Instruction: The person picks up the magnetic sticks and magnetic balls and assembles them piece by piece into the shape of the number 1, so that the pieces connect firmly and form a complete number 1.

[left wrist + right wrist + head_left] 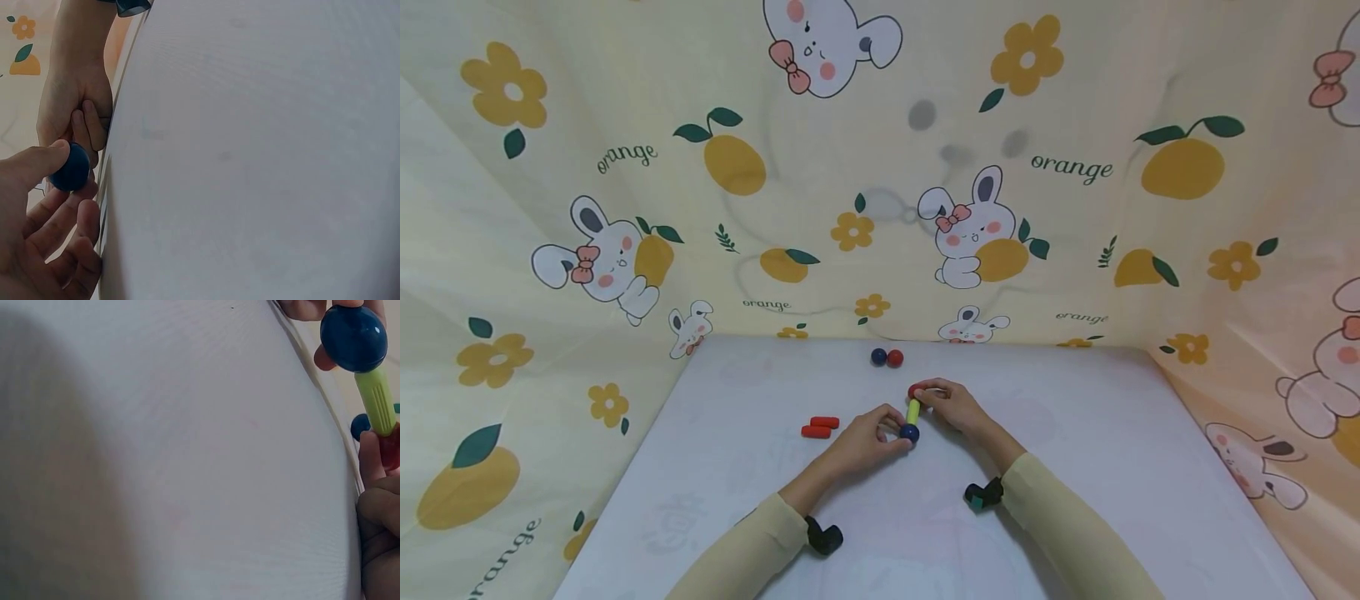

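A yellow-green ribbed rod (913,412) joins a blue ball (909,433) at its near end to a red ball (915,391) at its far end. The left hand (867,439) pinches the blue ball (70,167) between thumb and fingers. At the other end, the right hand (953,405) pinches the red ball (390,449), partly covering it. In the right wrist view the rod (376,400) runs straight between both balls. Left of the left hand, two red rods (820,427) lie side by side on the white table.
Farther back on the white table (760,375) sit a loose blue ball (878,357) and a loose red ball (895,358), side by side. A patterned cloth (820,150) hangs behind the table and along its sides. Each wrist wears a black camera.
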The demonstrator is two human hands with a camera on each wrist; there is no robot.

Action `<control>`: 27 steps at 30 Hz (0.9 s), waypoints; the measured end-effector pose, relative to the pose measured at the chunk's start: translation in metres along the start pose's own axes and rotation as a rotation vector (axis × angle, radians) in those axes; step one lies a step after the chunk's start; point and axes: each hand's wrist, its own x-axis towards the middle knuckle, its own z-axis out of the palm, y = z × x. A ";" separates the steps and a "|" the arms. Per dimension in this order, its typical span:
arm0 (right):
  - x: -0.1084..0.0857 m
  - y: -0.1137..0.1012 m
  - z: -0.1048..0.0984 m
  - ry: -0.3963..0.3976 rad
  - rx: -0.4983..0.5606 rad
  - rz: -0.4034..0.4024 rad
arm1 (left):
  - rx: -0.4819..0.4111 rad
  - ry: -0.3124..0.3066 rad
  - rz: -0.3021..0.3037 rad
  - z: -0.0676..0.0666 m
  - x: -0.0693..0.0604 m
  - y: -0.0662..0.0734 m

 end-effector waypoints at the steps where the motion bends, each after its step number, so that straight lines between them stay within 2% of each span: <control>1: 0.000 0.000 0.000 0.000 -0.002 -0.004 | -0.003 0.002 0.001 0.000 0.000 0.000; 10: -0.002 -0.001 -0.001 -0.007 -0.030 0.010 | -0.032 0.002 -0.018 0.000 0.003 0.000; 17: -0.002 -0.001 0.000 -0.009 -0.053 -0.015 | -0.051 0.010 -0.037 0.001 0.003 0.000; 27: -0.005 -0.001 -0.003 -0.024 0.033 0.018 | -0.032 0.021 -0.025 -0.001 0.003 0.001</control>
